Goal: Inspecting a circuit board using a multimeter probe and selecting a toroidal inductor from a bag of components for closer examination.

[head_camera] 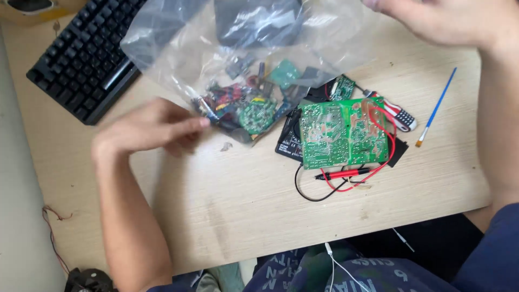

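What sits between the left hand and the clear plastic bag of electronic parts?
Nothing visible. The left hand has its fingertips right at the lower edge of the clear plastic bag of electronic parts; whether they pinch it is blurred. The right hand is at the bag's top.

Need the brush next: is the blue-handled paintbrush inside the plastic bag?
No, the blue-handled paintbrush lies on the desk, right of the plastic bag.

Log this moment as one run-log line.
left hand: pinching clear plastic bag | right hand: raised, blurred | bag: electronic parts | desk: green circuit board, keyboard
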